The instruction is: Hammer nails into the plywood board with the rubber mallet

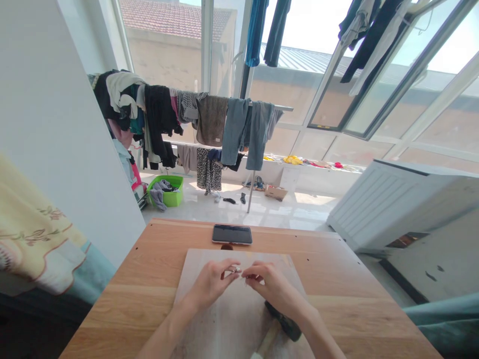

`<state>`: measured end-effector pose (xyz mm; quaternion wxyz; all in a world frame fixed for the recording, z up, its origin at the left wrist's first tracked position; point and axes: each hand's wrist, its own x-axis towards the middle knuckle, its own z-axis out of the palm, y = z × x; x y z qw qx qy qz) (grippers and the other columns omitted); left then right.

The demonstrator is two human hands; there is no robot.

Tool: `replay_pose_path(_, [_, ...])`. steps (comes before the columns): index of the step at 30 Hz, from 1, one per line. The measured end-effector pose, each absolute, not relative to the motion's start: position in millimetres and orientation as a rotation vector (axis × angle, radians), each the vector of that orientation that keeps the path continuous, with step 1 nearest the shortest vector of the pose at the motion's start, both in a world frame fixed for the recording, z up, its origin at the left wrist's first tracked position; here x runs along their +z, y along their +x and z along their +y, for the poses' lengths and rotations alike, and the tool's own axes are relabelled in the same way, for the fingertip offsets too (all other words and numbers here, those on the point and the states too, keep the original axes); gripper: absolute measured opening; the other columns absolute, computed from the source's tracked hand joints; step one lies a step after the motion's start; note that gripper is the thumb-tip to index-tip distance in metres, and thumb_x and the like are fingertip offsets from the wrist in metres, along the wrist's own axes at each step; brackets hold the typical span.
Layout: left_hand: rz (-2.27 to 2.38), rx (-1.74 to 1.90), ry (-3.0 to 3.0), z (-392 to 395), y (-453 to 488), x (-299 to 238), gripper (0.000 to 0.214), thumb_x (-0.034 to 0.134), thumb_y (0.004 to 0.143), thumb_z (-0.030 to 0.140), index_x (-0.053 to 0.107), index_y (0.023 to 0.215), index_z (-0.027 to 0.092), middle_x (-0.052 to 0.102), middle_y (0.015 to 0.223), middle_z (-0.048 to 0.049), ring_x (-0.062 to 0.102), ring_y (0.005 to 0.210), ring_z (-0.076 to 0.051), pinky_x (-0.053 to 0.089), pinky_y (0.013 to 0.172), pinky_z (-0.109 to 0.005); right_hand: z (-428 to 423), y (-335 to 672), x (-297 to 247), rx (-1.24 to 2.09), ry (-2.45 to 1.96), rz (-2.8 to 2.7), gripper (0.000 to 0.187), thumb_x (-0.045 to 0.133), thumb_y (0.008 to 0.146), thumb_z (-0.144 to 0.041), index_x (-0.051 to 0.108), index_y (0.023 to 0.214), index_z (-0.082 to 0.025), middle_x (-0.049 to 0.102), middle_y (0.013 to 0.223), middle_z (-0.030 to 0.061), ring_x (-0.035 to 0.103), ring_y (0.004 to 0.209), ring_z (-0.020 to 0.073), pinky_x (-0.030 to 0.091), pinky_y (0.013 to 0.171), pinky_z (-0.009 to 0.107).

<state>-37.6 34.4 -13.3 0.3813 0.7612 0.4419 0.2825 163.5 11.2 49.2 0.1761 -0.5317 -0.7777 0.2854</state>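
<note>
Over a pale board (209,319) my two hands face each other with their fingertips close together. Thumb and fingers of my left hand (214,281) pinch a small shiny silvery piece (235,269), too small to name. My right hand (267,281) is pinched just beside it; whatever its fingertips hold cannot be made out. Under my right forearm lies a hammer (282,321) with a dark head and a light wooden handle, partly hidden by the arm.
The board rests on a wooden table (130,284). Beyond it a phone (232,234) lies near the far edge, with a small dark round object (226,247) between them. Past the table stand a laundry-laden drying rack (279,107), a green basket (174,198) and a white cabinet (374,204).
</note>
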Motion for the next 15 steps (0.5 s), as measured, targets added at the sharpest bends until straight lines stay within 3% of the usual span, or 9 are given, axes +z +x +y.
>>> replay_pose_path(4, [1.113, 0.622, 2.036, 11, -72, -7, 0.056, 0.069, 0.086, 0.047, 0.057, 0.136, 0.025, 0.069, 0.127, -0.0065, 0.065, 0.07, -0.013, 0.056, 0.077, -0.026, -3, 180, 45, 0.894, -1.49, -2.15, 0.031, 0.057, 0.092, -0.028, 0.074, 0.118, -0.028, 0.077, 0.104, 0.003, 0.071, 0.091, 0.0189, 0.051, 0.089, 0.028])
replay_pose_path(7, [1.247, 0.709, 2.211, -11, -113, -23, 0.043, 0.064, 0.091, 0.043, 0.061, 0.131, 0.029, 0.059, 0.139, -0.007, 0.065, 0.109, -0.022, 0.051, 0.101, -0.037, -19, 216, 27, 0.822, -1.565, -2.003, 0.034, 0.051, 0.095, -0.038, 0.072, 0.119, -0.027, 0.075, 0.111, 0.0054, 0.07, 0.093, 0.0203, 0.053, 0.09, 0.032])
replay_pose_path(9, [1.408, 0.748, 2.302, -29, -140, -40, 0.035, 0.06, 0.093, 0.04, 0.064, 0.127, 0.031, 0.062, 0.135, -0.0068, 0.059, 0.122, -0.026, 0.049, 0.106, -0.043, -36, 249, 7, 0.717, -1.681, -1.861, 0.039, 0.05, 0.093, -0.045, 0.072, 0.12, -0.026, 0.075, 0.113, 0.0077, 0.071, 0.094, 0.0222, 0.055, 0.088, 0.033])
replay_pose_path(12, [1.673, 0.882, 2.304, -60, -169, -64, 0.031, 0.056, 0.094, 0.041, 0.067, 0.121, 0.029, 0.066, 0.127, -0.0075, 0.062, 0.118, -0.026, 0.054, 0.101, -0.042, -69, 294, -29, 0.372, -1.96, -1.596, 0.044, 0.051, 0.087, -0.052, 0.077, 0.108, -0.023, 0.076, 0.113, 0.0122, 0.073, 0.099, 0.0294, 0.06, 0.084, 0.04])
replay_pose_path(13, [1.715, 0.895, 2.295, -70, -174, -70, 0.032, 0.056, 0.094, 0.042, 0.067, 0.121, 0.029, 0.067, 0.127, -0.0071, 0.064, 0.116, -0.026, 0.055, 0.099, -0.04, -80, 304, -40, 0.373, -1.98, -1.614, 0.042, 0.053, 0.085, -0.051, 0.076, 0.108, -0.024, 0.076, 0.115, 0.0117, 0.072, 0.103, 0.0305, 0.06, 0.085, 0.04])
replay_pose_path(15, [1.749, 0.905, 2.275, -88, -177, -78, 0.033, 0.056, 0.094, 0.044, 0.066, 0.122, 0.03, 0.067, 0.128, -0.0061, 0.066, 0.114, -0.026, 0.058, 0.096, -0.036, -98, 313, -58, 0.381, -2.002, -1.585, 0.038, 0.054, 0.085, -0.048, 0.076, 0.108, -0.027, 0.079, 0.108, 0.0084, 0.076, 0.092, 0.0291, 0.063, 0.08, 0.039])
